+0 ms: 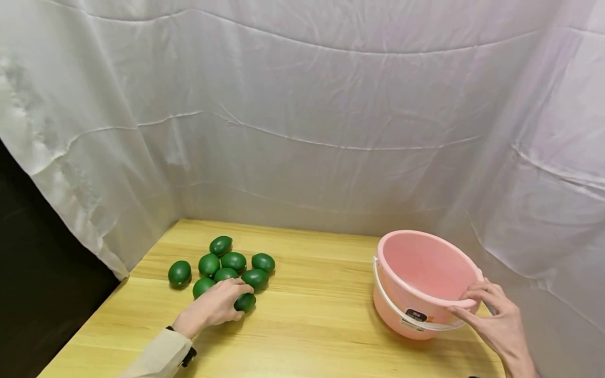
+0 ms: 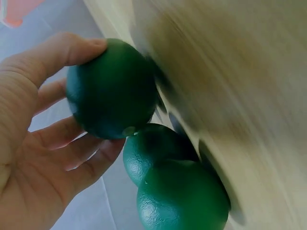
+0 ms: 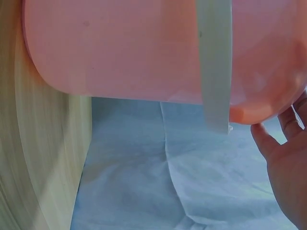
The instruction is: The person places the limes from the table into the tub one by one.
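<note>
In the head view, my left hand is at the front of a loose cluster of dark green limes. Its thumb and fingers grip one lime, and the left wrist view shows that same lime between thumb and fingertips, close to the tabletop. Two other limes lie right beside it there. Over on the right stands a pink bucket with a white handle hanging down its side. My right hand pinches the bucket's near right rim, thumb outside and fingers over the edge.
Several more limes lie close together behind the left hand, with one lime apart at the left. The wooden table has grey-white cloth hanging behind and at both sides.
</note>
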Available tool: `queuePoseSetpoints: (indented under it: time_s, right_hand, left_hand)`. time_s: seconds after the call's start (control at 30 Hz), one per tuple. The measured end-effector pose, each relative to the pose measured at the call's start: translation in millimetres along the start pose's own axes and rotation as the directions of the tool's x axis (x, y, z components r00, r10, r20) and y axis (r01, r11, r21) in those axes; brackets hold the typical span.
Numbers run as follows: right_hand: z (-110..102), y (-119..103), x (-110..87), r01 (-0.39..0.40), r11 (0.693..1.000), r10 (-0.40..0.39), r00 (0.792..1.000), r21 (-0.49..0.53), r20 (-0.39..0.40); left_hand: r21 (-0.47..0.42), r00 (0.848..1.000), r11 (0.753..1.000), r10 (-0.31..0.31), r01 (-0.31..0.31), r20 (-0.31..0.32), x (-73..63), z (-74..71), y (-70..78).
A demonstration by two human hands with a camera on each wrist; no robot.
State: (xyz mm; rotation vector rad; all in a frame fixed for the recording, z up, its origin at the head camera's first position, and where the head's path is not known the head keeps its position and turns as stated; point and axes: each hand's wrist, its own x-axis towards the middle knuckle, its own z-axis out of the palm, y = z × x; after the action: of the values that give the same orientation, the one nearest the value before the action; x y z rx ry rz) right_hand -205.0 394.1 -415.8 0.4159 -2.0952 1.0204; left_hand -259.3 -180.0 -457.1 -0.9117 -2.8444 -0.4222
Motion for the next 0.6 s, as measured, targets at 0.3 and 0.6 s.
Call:
queuePoseSetpoints:
  time_s: [0.3, 0.6]
  right_hand:
    - [0.2, 1.6, -0.3, 0.005, 1.000, -0.005, 1.000, 0.000, -0.010]
    - [1.9, 6.3, -1.3, 0.024, 0.999, -0.023, 1.000, 0.027, -0.012]
  left_hand:
    - [-0.079, 0.983, 0.997, -0.026, 0.012, -0.179, 4.1, 4.3, 2.5]
    - [-0.145, 0.949, 0.989, -0.061, 0.016, -0.311, 17.0, 5.8, 8.3]
